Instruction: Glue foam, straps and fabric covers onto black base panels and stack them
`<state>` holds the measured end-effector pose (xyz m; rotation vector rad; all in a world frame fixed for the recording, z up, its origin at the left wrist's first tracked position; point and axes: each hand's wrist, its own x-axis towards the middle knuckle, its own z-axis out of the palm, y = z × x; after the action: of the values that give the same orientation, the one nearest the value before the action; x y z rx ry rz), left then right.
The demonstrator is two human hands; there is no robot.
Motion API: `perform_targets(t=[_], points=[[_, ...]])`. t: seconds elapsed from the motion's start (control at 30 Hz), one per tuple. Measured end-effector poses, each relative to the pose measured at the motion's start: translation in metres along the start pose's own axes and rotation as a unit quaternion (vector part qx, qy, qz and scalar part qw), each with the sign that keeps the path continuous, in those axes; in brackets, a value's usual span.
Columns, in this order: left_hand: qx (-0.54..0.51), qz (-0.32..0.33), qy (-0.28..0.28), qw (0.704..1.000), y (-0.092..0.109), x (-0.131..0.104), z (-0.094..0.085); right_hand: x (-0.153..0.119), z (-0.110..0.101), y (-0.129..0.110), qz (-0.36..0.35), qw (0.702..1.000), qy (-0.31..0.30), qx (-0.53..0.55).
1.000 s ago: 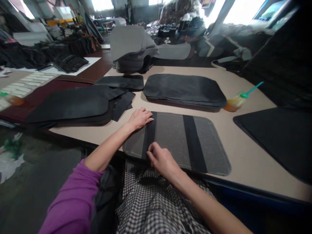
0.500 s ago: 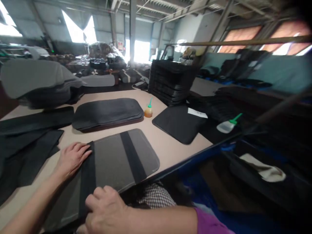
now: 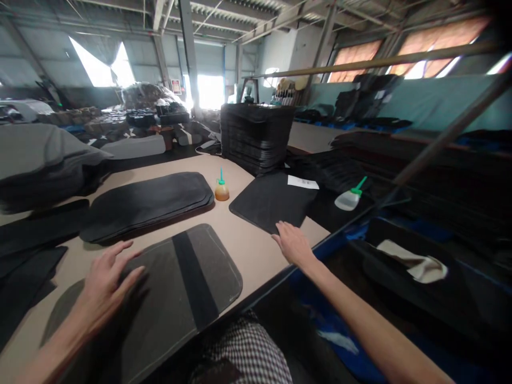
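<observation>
A flat grey-brown panel [image 3: 160, 298] with rounded corners lies at the table's near edge. A black strip [image 3: 194, 280] crosses its right part; a second, dark band on its left part is mostly hidden by my left arm and its shadow. My left hand [image 3: 108, 280] is over the panel's left part, fingers spread and holding nothing; whether it touches cannot be told. My right hand [image 3: 294, 242] reaches to the near corner of a black panel [image 3: 268, 200], fingers stretched out at its edge. A white paper slip [image 3: 303, 182] lies on that black panel.
Behind lies a stack of black panels [image 3: 148, 205], beside a squeeze bottle of amber liquid [image 3: 222, 192]. A tall black pile [image 3: 256, 136] stands farther back. Another bottle, whitish with a green spout [image 3: 348, 200], lies right. A white cloth [image 3: 414, 261] rests below, past the table edge.
My right hand has left the near panel's left band and reached out right to the black panel. My left hand has spread its fingers. The view has shifted right.
</observation>
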<state>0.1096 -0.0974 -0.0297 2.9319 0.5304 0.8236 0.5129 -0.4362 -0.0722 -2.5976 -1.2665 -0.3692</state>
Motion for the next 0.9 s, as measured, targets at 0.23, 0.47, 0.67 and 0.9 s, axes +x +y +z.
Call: perform_targets(t=[0.23,0.47,0.67,0.9], points=[[-0.075,0.055,-0.038,0.995,0.083,0.041,0.013,-0.003,-0.002,0.009,0.022,0.994,-0.015,0.104],[-0.181,0.008,-0.103,0.978,0.129,0.062,0.025,0.028,-0.013,0.033,0.146,0.937,-0.051,0.314],[-0.32,-0.087,-0.167,0.928,0.162,0.079,0.035,0.026,-0.033,0.049,0.186,0.862,-0.108,0.458],[-0.658,-0.304,-0.24,0.646,0.237,0.094,0.058,-0.012,-0.067,-0.007,0.124,0.81,-0.147,0.555]])
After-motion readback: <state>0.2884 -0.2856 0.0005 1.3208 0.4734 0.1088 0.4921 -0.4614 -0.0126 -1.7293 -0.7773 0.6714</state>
